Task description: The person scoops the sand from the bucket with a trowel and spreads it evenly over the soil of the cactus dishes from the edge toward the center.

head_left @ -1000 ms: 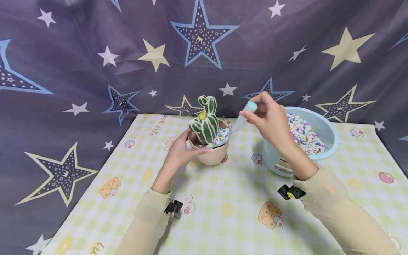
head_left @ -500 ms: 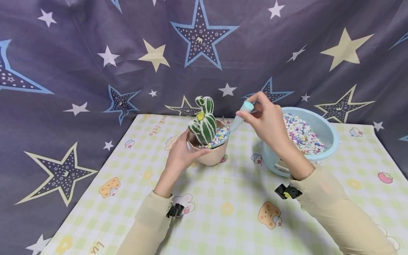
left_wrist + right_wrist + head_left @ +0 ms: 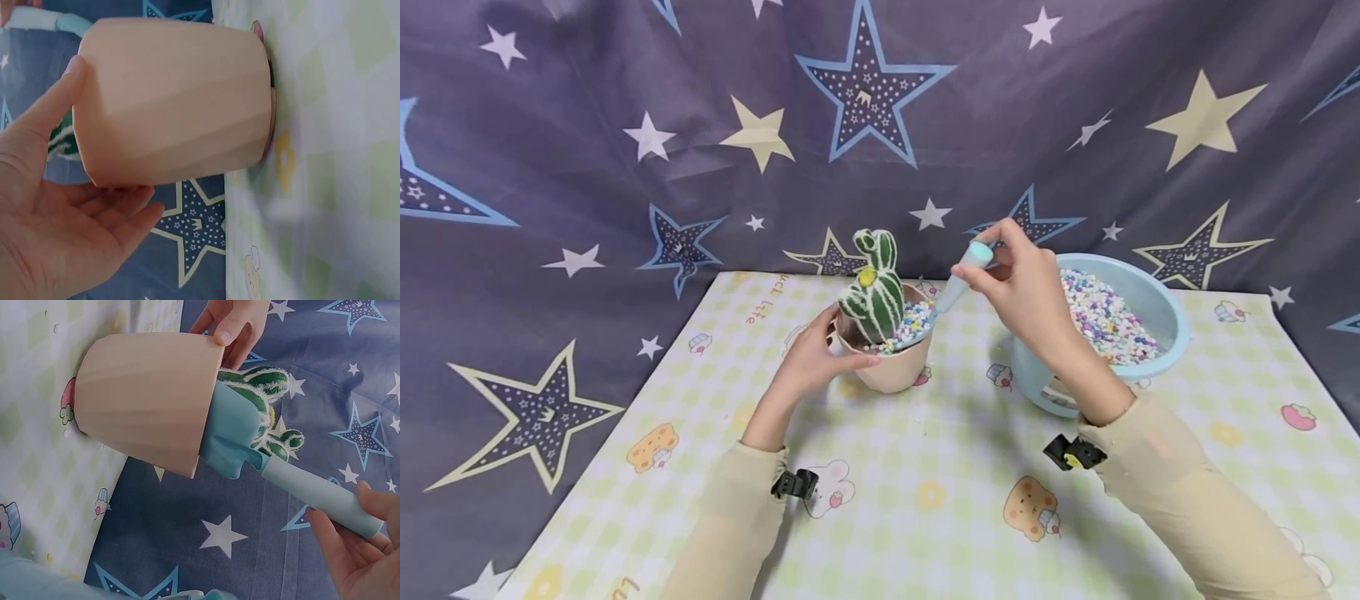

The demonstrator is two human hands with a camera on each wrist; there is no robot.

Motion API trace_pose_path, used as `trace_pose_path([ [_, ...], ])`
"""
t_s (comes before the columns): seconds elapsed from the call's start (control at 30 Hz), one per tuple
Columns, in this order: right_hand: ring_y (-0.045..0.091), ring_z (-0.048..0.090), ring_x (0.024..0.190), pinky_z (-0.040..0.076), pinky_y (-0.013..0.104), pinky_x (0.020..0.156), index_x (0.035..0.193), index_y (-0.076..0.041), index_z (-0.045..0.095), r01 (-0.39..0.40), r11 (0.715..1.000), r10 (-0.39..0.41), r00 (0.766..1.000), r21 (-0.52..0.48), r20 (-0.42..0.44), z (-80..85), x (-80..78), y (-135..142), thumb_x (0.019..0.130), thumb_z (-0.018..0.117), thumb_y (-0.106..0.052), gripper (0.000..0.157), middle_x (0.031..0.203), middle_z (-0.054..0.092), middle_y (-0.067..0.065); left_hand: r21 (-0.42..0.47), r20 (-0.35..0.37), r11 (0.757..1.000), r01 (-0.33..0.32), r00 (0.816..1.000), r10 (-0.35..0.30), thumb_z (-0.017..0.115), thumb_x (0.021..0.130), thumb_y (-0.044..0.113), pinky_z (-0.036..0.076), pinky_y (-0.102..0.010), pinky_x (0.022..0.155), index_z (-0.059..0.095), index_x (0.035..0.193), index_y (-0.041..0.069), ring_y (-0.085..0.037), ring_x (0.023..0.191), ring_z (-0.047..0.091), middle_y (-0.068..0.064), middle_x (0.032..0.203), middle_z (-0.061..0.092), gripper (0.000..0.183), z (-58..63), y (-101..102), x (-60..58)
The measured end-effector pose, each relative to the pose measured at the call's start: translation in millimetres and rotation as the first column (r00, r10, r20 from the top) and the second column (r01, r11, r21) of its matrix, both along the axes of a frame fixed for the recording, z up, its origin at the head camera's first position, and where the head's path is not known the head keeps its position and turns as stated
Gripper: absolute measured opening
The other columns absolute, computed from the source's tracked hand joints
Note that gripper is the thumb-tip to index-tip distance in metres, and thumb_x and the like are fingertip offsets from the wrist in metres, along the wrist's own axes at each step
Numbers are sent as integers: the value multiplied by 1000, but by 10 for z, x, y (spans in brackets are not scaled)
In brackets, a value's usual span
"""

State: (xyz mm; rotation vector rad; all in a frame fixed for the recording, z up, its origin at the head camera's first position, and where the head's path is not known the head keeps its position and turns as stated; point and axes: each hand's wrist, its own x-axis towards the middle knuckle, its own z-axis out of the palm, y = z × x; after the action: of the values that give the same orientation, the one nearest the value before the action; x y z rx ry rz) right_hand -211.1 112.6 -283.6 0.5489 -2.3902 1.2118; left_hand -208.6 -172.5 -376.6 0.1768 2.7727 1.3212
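My left hand (image 3: 808,358) holds a pale peach flowerpot (image 3: 895,371) at its left side, thumb at the front rim and fingers around the back. A green toy cactus (image 3: 880,307) with white fuzzy ribs and a yellow flower leans left inside it. Multicoloured small beads (image 3: 913,321) lie beside the cactus. My right hand (image 3: 1033,292) pinches the end of a light blue hand trowel (image 3: 957,287) between thumb and fingers. The trowel slants down to the left, and its blade (image 3: 232,428) enters the pot at the right rim.
A light blue bucket (image 3: 1037,371) of similar beads stands right of the pot, partly behind my right forearm. The table wears a green checked cloth (image 3: 940,442) with cartoon prints. A dark star-patterned curtain (image 3: 700,83) hangs behind.
The trowel and right hand have shifted slightly left, and the cactus leans a little further left. My left hand has slid slightly left along the pot. The view has also shifted a little.
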Motion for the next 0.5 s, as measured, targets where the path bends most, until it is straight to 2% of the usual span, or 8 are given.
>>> trace_pose_path([
  [0.13,25,77,78,49,14,64,109,-3,56,7,1000,-7,1000,9,-7,17,8,-11,91,74,-20,31,87,78,12,-31,-12,998,-46,999,46,85,73,51,36,-54,118,22,159,12,-39,144,38,-16,162,32,114,18,46,35],
  [0.37,28,77,81,61,40,69,110,-2,57,2,1000,-2,1000,13,-23,28,11,-54,90,75,-19,32,90,78,14,-87,-10,991,-99,995,99,83,74,54,32,-55,120,20,160,9,-38,148,33,-17,162,31,115,44,100,90],
  [0.5,27,77,82,60,41,68,110,-2,57,3,1000,-3,999,15,-37,29,12,-81,90,75,-19,32,91,78,14,-90,-16,988,-122,992,121,84,73,54,32,-55,120,21,160,10,-38,148,33,-16,162,31,115,41,120,110],
])
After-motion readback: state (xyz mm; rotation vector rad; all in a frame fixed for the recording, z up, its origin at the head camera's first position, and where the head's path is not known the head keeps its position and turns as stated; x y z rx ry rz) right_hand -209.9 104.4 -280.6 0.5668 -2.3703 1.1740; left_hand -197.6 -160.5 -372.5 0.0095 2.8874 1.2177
